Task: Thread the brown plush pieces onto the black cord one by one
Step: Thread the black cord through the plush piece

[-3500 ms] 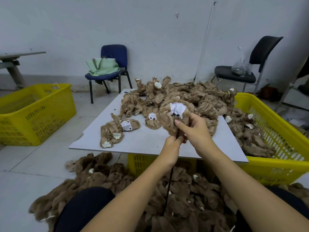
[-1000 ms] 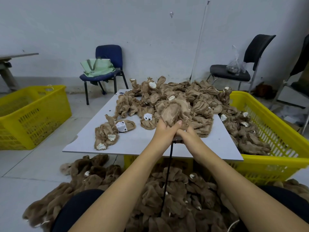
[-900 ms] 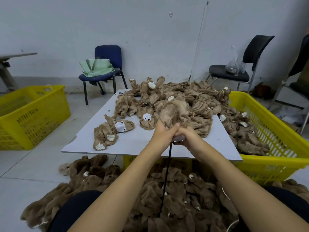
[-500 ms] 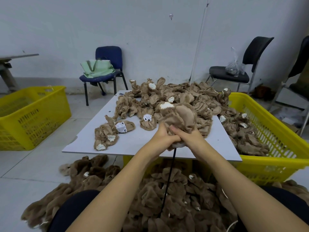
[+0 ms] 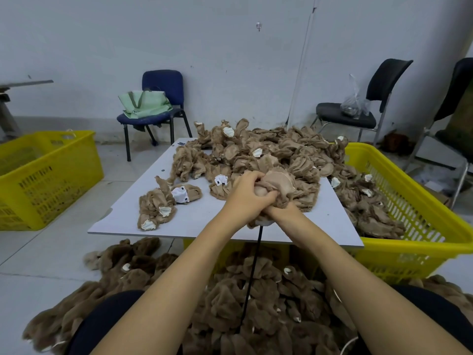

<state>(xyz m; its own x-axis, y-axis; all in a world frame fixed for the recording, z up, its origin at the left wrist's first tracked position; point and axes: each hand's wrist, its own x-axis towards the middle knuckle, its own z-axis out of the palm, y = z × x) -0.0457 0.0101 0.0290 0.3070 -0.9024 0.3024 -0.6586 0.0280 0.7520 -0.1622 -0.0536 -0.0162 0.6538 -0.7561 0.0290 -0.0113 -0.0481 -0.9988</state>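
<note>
Both hands meet over the near middle of the white board (image 5: pixel 194 221). My left hand (image 5: pixel 247 194) is closed around a brown plush piece (image 5: pixel 279 184), turned inside out with its pale lining showing. My right hand (image 5: pixel 282 211) grips the same piece from below, mostly hidden under the left. A black cord (image 5: pixel 252 275) hangs straight down from under the hands into a heap of darker brown plush pieces (image 5: pixel 256 303) on the floor. A big pile of loose plush pieces (image 5: pixel 256 155) covers the far half of the board.
Two separate plush pieces (image 5: pixel 163 203) lie on the board's left part. A yellow crate (image 5: pixel 419 221) with more pieces stands at the right, another yellow crate (image 5: pixel 43 175) at the left. A blue chair (image 5: pixel 158 103) and a black chair (image 5: pixel 358 108) stand by the wall.
My hands have pulled the plush piece lower and nearer the board's front edge. The left hand has shifted on top of it, and the piece is now bunched tighter over the cord.
</note>
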